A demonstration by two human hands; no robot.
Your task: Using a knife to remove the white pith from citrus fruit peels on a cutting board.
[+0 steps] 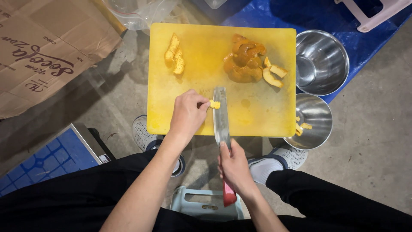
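A: What is the left hand (187, 115) doing?

B: It is pinching a small yellow fruit piece (214, 104) between thumb and fingertips, holding it down on the yellow board (257, 116), near the middle of its front half.

A: And the right hand (234, 166)?

B: It is wrapped tight around the red handle of the knife (221, 118), forefinger lying along the spine. The blade is standing right against the piece, touching or nearly touching it.

A: What is worrying you?

B: The fingertips are sitting just beside the edge. The piece is small and probably wet, so I judge it could be slipping under pressure and letting the blade slide toward the thumb.

A: Anything else?

B: The board is lying on bare concrete and looks slick with juice; a hard push might be shifting it. The near bowl (315, 121) is touching the board's right corner, so a shift could be knocking it. The peel heap (244, 62) and two strips (175, 53) are lying well clear.
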